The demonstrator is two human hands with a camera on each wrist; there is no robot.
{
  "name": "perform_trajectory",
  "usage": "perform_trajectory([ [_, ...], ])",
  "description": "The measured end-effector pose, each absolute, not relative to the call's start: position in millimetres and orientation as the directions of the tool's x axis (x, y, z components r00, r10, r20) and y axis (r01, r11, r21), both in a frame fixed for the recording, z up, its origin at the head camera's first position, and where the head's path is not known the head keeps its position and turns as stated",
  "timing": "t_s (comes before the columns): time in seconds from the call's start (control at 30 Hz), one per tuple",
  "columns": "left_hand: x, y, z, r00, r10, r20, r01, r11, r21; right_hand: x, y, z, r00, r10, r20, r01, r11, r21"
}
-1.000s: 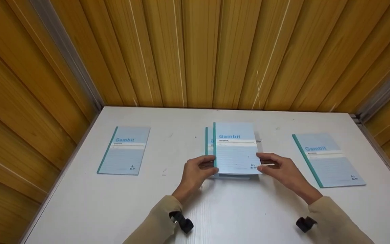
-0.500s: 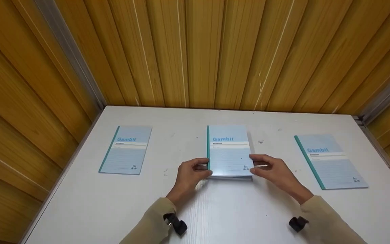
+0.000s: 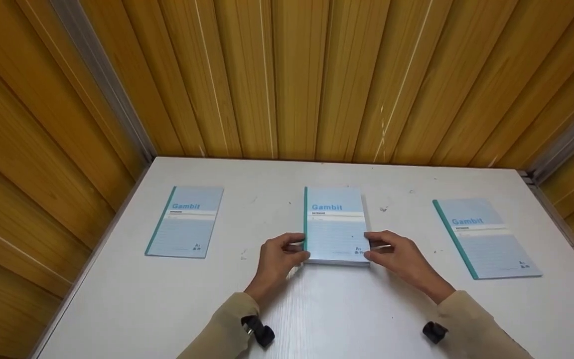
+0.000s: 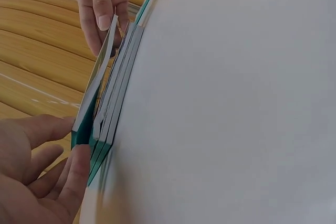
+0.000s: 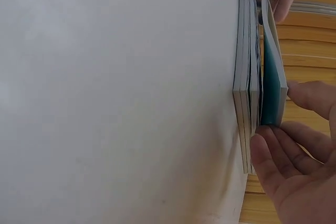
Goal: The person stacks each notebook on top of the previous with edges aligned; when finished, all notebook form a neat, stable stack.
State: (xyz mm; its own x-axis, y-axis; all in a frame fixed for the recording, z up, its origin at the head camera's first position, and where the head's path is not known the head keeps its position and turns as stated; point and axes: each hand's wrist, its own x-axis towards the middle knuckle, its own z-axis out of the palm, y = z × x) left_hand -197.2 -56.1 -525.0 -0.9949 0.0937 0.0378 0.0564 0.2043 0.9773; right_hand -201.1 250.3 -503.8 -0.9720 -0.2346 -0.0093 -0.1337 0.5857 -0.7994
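Head view: two hands (image 3: 281, 257) (image 3: 397, 255) with pinch grips on one notebook (image 3: 336, 229) above one stack (image 4: 119, 82), two outlying notebooks (image 3: 185, 222) (image 3: 486, 239)

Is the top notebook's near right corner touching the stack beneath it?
Apart: the right wrist view shows a clear gap between that corner of the top notebook and the stack.

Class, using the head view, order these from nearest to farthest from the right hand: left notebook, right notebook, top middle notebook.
1. Top middle notebook: its right edge is gripped by the right hand.
2. Right notebook: on the table, to that hand's right.
3. Left notebook: farthest, past the left hand.
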Motion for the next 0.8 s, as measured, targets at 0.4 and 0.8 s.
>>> perform_trajectory([
  [0.4,-197.0,-54.3,-527.6,-0.988,0.091,0.122,0.145,0.315,0.938,-200.1,246.3,-509.2,-0.966,-0.249,0.074,-0.227,0.671,-0.706],
  [0.8,-195.6,-55.4,-529.4,-0.979,0.163,0.121,0.171,0.341,0.924,-195.8,249.0,-510.1,-0.956,-0.293,0.015,-0.224,0.697,-0.681],
])
